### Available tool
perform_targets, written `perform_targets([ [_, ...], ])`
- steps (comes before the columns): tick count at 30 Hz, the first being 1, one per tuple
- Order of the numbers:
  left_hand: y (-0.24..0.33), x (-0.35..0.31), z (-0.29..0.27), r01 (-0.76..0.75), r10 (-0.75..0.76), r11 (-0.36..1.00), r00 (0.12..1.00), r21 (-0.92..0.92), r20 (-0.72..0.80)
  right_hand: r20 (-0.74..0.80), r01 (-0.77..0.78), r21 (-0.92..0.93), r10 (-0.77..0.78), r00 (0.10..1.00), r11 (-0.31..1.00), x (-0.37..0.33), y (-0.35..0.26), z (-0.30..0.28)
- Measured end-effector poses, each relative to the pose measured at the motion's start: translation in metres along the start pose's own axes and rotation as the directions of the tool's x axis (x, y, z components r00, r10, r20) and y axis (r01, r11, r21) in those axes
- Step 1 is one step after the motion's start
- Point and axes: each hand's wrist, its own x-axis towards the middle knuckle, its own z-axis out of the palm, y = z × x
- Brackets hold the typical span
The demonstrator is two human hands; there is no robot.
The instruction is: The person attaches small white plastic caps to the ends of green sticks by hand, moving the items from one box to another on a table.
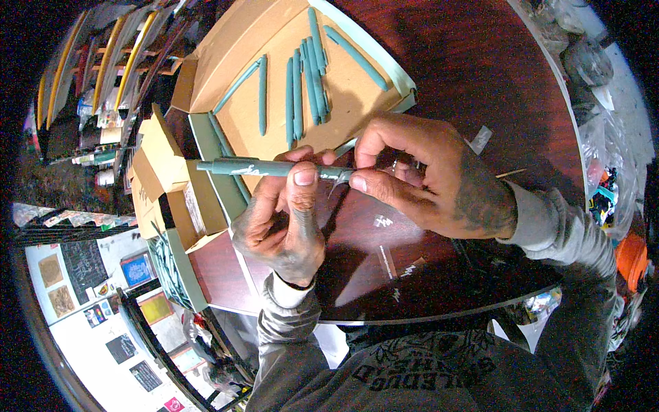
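A slim teal-green pen with white marking [271,169] lies level above the near edge of the large box, held between the two hands. The left hand [285,230] clasps its barrel, thumb pressed on top and fingers curled beneath. The right hand [436,182] has thumb and forefinger pinching at the pen's right end, where a small clear film-like piece [339,178] shows; its other fingers are bent and partly hidden. The large, shallow cardboard box with a tan inside and pale teal edges [371,110] stands open, with matching teal pens [263,95] scattered in it, several bunched side by side near the middle. To its left, a smaller box with raised tan flaps and a pale teal wall [193,271] holds a dense bundle of similar pens [168,268]. On the glossy reddish-brown table [473,41] lie clear scraps with white marks [412,268].
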Motion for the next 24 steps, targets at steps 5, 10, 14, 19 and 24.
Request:
perform_targets([
  [5,0.0013,0.0039,-0.0031,-0.023,0.022,0.999,0.999,-0.037,-0.036,0.054,-0.098,0.021,0.097,0.994,0.995,0.0002,-0.0038,-0.0019],
  [10,-0.0016,0.006,-0.0051,-0.088,0.093,0.989,0.995,0.122,-0.043,0.044,-0.104,0.028,0.103,0.994,0.994,-0.0004,-0.0044,-0.0017],
  [14,-0.0017,0.0069,-0.0051,-0.076,0.082,0.992,0.995,0.096,-0.058,0.042,-0.102,0.037,0.101,0.994,0.994,-0.001,-0.0011,-0.0008],
  [19,-0.0003,0.0081,-0.0073,-0.095,0.103,0.988,0.993,0.121,-0.058,0.076,-0.12,0.033,0.117,0.99,0.992,-0.0006,-0.0003,-0.0026],
  [24,-0.0008,0.0097,-0.0061,-0.114,0.125,0.984,0.989,0.133,-0.076,0.074,-0.11,0.028,0.108,0.991,0.994,-0.0013,0.0031,-0.0031],
])
